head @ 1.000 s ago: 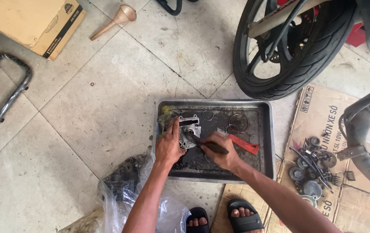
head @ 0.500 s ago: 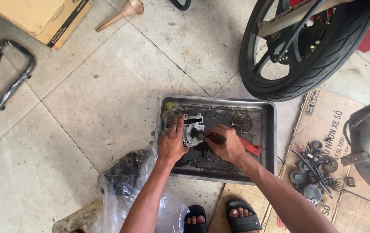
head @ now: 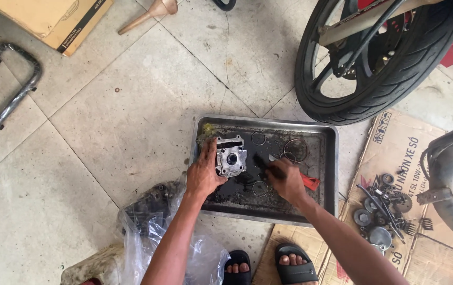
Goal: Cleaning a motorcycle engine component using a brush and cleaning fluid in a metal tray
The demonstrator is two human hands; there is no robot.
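Head view: in the lower middle of the frame a metal tray [head: 332, 174] sits on the tiled floor, its bottom black with oily liquid. The left hand [head: 203, 171] lies at the tray's left side, fingers spread narrow and pressed against a grey engine part [head: 230, 157], seemingly to keep it from sliding in the oil. The right hand [head: 288, 181], just right of centre, has its grip closed around a brush [head: 264, 163] with a red handle, the dark bristle end pointing at the engine part's right edge, just beside it. Loose metal rings [head: 295, 150] lie in the tray's upper right, apart from the work. Right of the tray, small gears and parts [head: 382, 203] rest on flattened cardboard [head: 400, 142], probably to stay off the floor. A motorcycle wheel [head: 379, 58] fills the upper right. A plastic bag [head: 157, 237] lies lower left.
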